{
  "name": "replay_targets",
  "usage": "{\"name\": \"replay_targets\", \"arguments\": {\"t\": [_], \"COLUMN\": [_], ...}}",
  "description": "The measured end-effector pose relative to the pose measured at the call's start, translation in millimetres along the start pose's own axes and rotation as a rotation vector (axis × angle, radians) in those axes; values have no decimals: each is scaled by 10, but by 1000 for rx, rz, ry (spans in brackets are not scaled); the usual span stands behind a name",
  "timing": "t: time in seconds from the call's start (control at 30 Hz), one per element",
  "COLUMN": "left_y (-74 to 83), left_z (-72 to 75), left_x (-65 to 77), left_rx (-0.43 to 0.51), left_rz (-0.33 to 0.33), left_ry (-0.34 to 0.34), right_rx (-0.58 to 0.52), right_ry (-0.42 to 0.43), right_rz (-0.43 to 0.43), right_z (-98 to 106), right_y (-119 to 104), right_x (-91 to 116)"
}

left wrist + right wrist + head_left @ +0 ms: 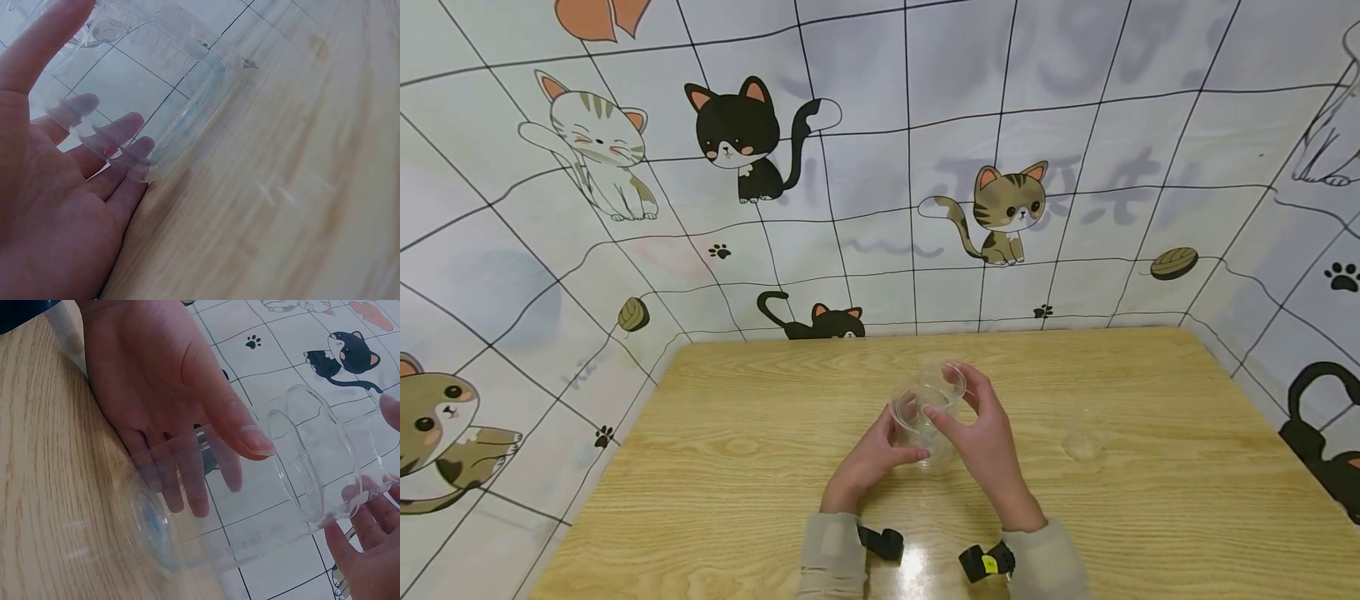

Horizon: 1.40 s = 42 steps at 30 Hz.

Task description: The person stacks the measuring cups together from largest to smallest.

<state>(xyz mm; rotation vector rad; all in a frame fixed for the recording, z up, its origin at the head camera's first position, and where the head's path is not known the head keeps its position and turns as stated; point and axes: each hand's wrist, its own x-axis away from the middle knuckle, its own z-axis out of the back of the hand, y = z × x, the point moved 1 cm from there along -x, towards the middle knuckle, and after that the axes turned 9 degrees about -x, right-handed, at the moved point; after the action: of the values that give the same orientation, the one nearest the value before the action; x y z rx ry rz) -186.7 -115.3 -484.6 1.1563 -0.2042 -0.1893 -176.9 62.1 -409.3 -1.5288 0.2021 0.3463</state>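
Note:
Two clear cups stand close together between my hands, their rims overlapping in the head view. My left hand (874,457) holds the lower, wider clear beaker (913,427) from the left, thumb at the front; faint printed scale marks show on the clear wall (156,50) in the left wrist view. My right hand (983,429) grips the other clear cup (943,385), thumb on the near side and fingers behind. Through the clear wall (206,544) in the right wrist view those fingers show. Whether one cup sits inside the other, I cannot tell.
A small, clear, see-through object (1084,445) lies on the wooden table (737,467) to the right; its kind is hard to make out. Cat-printed cloth walls (880,192) enclose the table at the back and sides.

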Motion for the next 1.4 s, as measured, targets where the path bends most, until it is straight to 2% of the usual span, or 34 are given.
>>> {"name": "replay_targets", "arguments": {"t": [0.63, 0.73, 0.8, 0.97, 1.03, 1.17, 1.4], "left_y": [8, 22, 91, 97, 35, 23, 13], "left_z": [-9, -7, 8, 10, -1, 5, -5], "left_x": [7, 15, 43, 40, 10, -3, 2], "left_rx": [27, 22, 24, 34, 32, 26, 32], "left_rz": [-28, -26, -24, -35, -45, -61, -45], "left_ry": [-8, -4, -7, -5, -1, -4, -8], "right_rx": [35, 40, 38, 30, 32, 32, 39], "right_ry": [0, -3, -3, -8, -12, -11, -5], "right_rz": [-22, -25, -25, -21, -20, -21, -26], "right_z": [-21, -19, -19, -17, -14, -9, -11], "right_y": [51, 63, 69, 62, 59, 52, 28], "right_x": [22, 21, 19, 15, 12, 2, 9]}}
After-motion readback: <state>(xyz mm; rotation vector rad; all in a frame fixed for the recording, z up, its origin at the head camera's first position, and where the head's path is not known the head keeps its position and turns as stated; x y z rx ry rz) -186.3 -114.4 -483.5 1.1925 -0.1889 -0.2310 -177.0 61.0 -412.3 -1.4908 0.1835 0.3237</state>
